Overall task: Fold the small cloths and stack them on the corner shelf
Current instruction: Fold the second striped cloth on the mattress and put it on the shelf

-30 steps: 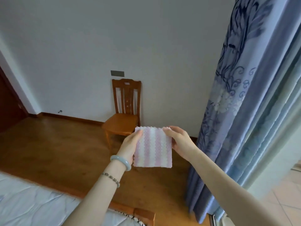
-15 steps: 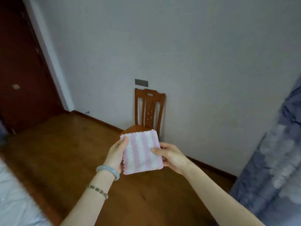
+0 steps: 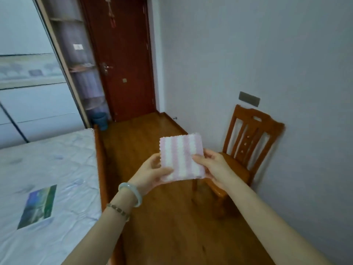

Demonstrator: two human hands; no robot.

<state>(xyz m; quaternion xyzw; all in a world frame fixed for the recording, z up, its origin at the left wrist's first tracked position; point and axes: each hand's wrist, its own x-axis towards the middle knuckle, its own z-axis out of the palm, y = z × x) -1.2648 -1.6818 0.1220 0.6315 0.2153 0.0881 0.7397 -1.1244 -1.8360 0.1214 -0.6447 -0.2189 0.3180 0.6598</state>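
Two hands hold a small, square, pink-and-white striped fleecy cloth (image 3: 181, 157) between them in mid-air.
The left hand (image 3: 150, 173) pinches its lower left corner and the right hand (image 3: 214, 167) grips its right edge; pinching both sides flat should keep any fold intact.

- From my feed I can read no words, numbers or brand names here.
- A small white label (image 3: 78, 46) sits on the back of the corner shelf (image 3: 82, 68). Its print is too blurred for me to read.
- A printed panel (image 3: 38, 205) on the mattress (image 3: 57, 150) shows blue and green patches, and I can make out no letters on it.
- The cloth (image 3: 181, 155) shows me pink and white stripes only.
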